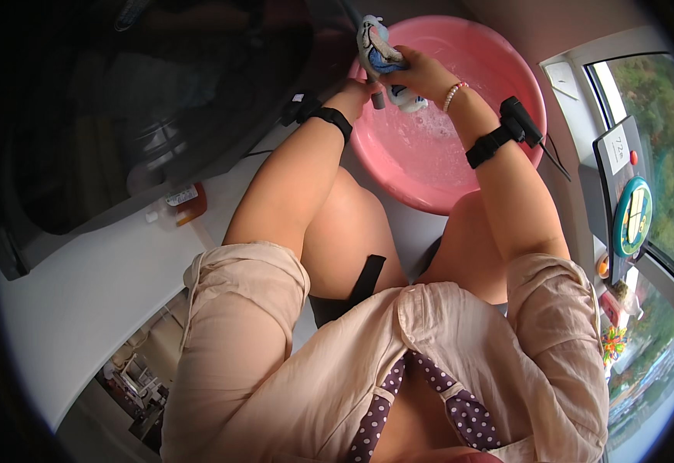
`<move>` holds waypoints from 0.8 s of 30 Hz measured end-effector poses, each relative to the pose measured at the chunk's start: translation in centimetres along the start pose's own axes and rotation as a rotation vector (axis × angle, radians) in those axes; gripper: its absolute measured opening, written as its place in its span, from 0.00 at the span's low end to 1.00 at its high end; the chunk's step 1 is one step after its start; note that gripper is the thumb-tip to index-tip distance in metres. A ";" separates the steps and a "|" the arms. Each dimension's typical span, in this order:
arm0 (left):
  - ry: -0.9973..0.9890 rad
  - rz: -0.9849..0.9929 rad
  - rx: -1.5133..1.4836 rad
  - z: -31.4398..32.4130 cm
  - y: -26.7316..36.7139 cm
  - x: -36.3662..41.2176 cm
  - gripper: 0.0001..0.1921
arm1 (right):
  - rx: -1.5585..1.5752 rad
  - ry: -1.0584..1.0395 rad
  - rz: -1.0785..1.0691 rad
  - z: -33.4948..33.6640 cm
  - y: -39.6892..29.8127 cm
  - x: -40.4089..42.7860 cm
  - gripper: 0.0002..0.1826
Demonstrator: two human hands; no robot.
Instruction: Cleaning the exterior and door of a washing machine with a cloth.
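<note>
A pink plastic basin (447, 168) with sudsy water stands on the floor before me. Over its far left part, my right hand (421, 72) grips a bunched wet cloth item (371, 49), white with blue and dark markings, and part of it hangs down over the water. My left hand (363, 92), at the basin's left rim, is closed around a thin grey tube or handle (378, 100) whose end sticks out beside the cloth. The fingers of the left hand are partly hidden.
A large dark glossy surface (169, 116) fills the left. Near its lower edge lies a bottle of orange-brown liquid (189, 205). At right, a window ledge (574, 133) holds a dark board with a round teal item (633, 217) and small objects.
</note>
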State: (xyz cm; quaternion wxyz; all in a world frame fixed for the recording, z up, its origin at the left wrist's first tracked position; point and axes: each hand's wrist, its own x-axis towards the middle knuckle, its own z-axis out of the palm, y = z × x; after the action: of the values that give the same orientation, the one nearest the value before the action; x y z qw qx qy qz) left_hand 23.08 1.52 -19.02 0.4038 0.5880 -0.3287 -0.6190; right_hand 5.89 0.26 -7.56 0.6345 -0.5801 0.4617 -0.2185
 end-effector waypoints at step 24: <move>0.129 -0.048 0.384 2.4 1.1 6.7 0.21 | -0.065 0.162 -0.005 -2.3 -0.4 -1.5 0.33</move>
State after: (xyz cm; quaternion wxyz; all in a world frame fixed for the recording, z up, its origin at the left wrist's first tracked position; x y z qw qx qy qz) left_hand 20.91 -5.11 -20.94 0.2898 0.7003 -0.3999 -0.5154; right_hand 3.35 0.12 -6.51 0.5752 -0.5819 0.5171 -0.2512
